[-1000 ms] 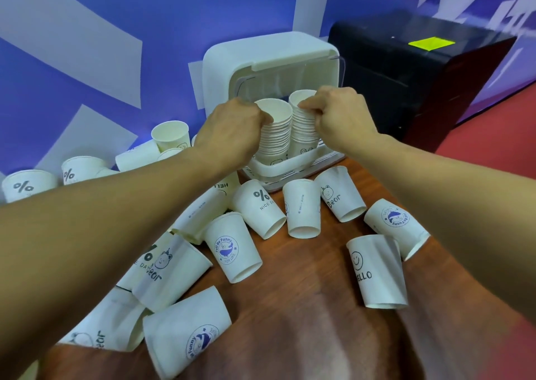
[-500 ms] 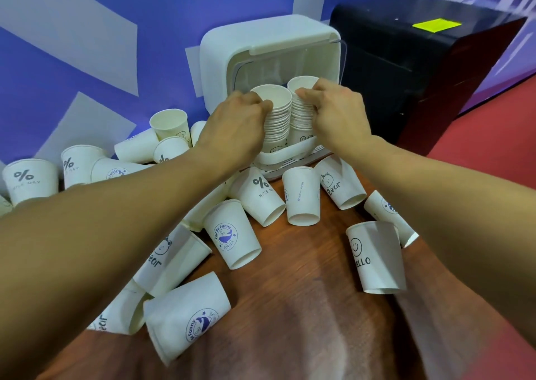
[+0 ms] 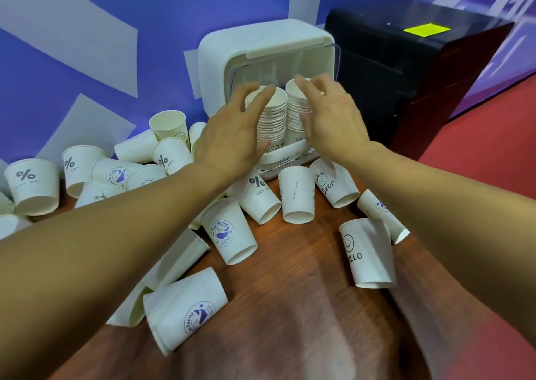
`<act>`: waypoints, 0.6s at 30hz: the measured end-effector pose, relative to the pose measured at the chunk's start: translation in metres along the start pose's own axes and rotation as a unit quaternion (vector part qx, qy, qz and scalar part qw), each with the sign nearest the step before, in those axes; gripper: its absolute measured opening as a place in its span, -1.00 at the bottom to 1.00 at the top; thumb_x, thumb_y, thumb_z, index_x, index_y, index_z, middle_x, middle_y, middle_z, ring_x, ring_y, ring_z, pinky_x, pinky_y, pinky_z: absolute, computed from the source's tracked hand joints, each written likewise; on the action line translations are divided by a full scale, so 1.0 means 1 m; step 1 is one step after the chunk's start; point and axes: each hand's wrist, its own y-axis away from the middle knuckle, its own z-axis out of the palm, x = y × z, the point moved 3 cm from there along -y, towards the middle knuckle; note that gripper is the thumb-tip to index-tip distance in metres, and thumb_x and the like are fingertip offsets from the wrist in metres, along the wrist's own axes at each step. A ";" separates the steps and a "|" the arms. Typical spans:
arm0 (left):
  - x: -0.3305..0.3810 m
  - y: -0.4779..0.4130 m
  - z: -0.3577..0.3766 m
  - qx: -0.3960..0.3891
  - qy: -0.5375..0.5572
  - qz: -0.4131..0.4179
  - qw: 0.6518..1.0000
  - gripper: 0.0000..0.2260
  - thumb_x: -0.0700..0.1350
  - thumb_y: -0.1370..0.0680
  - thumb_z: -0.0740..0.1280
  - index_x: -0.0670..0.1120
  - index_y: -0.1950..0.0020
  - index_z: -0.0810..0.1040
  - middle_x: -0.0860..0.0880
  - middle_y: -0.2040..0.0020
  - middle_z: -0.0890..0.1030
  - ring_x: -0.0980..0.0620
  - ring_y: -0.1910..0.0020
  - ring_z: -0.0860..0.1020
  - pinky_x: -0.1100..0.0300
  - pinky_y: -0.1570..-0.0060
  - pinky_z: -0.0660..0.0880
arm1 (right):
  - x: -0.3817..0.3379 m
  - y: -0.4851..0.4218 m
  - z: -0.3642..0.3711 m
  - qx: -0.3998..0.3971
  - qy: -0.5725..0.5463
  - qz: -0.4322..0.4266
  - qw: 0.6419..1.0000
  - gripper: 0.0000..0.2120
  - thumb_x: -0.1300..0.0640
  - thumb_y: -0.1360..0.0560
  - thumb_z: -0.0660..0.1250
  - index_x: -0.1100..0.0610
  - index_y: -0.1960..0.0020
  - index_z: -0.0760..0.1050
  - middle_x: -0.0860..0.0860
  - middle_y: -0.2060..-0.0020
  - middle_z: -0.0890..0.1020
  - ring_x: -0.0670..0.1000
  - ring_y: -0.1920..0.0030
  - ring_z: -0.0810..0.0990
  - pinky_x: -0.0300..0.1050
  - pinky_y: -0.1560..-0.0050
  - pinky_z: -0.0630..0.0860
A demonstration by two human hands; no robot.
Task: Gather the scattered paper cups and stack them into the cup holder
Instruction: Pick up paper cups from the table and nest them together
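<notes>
Both the left hand (image 3: 232, 138) and right hand (image 3: 333, 121) are hovering with fingers spread, gripping nothing, partly covering two cup stacks (image 3: 274, 115) standing in the cup holder (image 3: 261, 40) at the far edge of the tabletop (image 3: 304, 307). Loose cups (image 3: 229, 231) are lying before it and leftward, some hidden under the left forearm. A black box (image 3: 406, 83) is standing beside the holder.
</notes>
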 end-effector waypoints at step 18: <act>-0.028 0.057 0.013 -0.181 0.063 -0.241 0.951 -0.69 0.22 -0.48 0.39 0.08 -0.11 0.53 0.03 0.09 0.50 0.01 0.07 0.48 -0.03 -0.04 0.55 | -0.023 0.057 0.007 -0.266 -0.043 0.053 0.962 -0.58 -0.09 -0.46 0.38 0.05 -0.25 0.49 0.03 -0.11 0.61 0.08 -0.10 0.56 -0.03 -0.01 0.51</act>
